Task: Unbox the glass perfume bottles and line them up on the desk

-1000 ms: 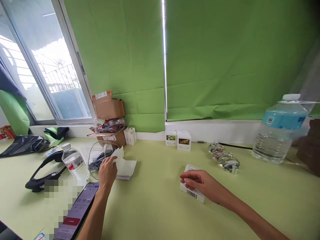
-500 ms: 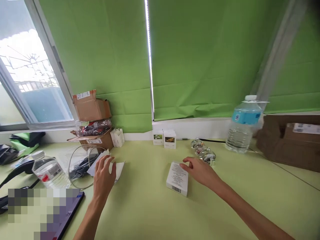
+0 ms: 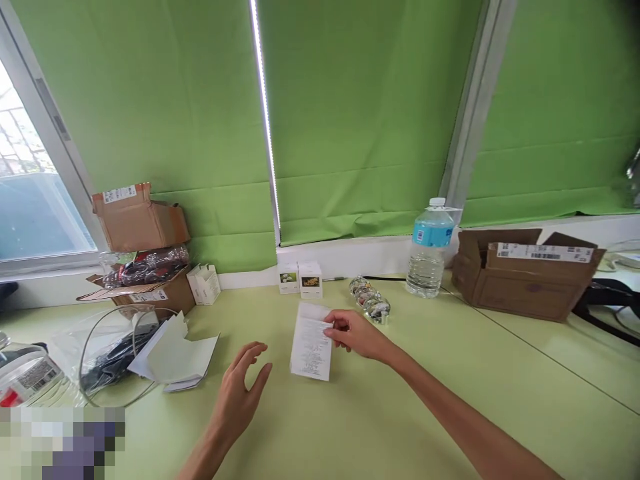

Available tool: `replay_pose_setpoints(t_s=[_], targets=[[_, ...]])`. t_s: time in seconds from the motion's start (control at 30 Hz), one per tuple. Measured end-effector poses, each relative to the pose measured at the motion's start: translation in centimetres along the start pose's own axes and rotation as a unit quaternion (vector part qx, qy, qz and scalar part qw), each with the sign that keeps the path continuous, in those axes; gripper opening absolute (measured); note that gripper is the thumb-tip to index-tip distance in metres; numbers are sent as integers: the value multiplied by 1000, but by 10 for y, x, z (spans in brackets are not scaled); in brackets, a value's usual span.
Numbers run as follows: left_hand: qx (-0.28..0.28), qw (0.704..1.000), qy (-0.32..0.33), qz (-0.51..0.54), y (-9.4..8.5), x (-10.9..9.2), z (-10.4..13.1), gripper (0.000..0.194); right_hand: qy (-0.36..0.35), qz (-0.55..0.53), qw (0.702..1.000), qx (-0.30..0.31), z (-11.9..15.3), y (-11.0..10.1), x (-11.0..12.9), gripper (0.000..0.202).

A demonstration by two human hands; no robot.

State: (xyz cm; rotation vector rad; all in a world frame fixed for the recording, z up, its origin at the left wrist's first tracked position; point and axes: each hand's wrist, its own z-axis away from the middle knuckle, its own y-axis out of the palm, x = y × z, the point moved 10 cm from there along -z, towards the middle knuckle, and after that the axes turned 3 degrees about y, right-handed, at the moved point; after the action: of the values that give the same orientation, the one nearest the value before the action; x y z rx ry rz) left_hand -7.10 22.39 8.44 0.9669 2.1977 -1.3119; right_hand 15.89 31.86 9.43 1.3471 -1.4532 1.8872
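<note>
- A window (image 3: 35, 180) is cut off by the frame's left edge, as is a plastic bottle (image 3: 33, 380) below it; a blurred patch masks the lower left corner.
- A clear bag (image 3: 67, 343) lies near a dark bundle (image 3: 117, 357), its contents hard to make out, with a looped cable (image 3: 84, 343) around it.
- Two cardboard boxes (image 3: 133, 227) sandwich a plastic-wrapped bundle (image 3: 155, 263) that defies identification.
- Folded white paper (image 3: 193, 357) lies on the table (image 3: 280, 427), its underside hidden.
- The left hand (image 3: 236, 393) hovers with fingers curved and thumb apart, released and gripping nothing.
- Two small cartons (image 3: 311, 281) stand by the wall, their lettering too small to read.
- Right of the left hand, a white box (image 3: 310, 350) is grasped at its right edge by the right hand (image 3: 359, 333); the fingers' far ends are partly concealed, and the fine print is illegible.
- Shiny wrapped items (image 3: 373, 303) sit behind the right hand, indistinct.
- A large water bottle (image 3: 427, 257) stands beside an open carton (image 3: 530, 287), whose interior is mostly hidden.
- A black object (image 3: 607, 303) runs out of frame at far right.
</note>
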Motion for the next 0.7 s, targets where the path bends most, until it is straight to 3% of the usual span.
replay_pose_setpoints(t_s=[0.17,0.33,0.43,0.6,0.7], targets=[[40,990,-32,133,19,-10,4,61,-114,73,991,-9,19,17,51,23],[31,993,-26,111,21,-19,4,31,-147,77,986,-15,28,28,69,28],[-8,998,-34,51,11,-10,2,29,-128,54,990,-25,26,25,63,33],[-110,993,-49,-1,-10,10,3,49,-99,34,994,-20,13,33,34,32],[-127,989,-36,-59,-16,10,-2,39,-88,37,995,-7,5,47,8,31]])
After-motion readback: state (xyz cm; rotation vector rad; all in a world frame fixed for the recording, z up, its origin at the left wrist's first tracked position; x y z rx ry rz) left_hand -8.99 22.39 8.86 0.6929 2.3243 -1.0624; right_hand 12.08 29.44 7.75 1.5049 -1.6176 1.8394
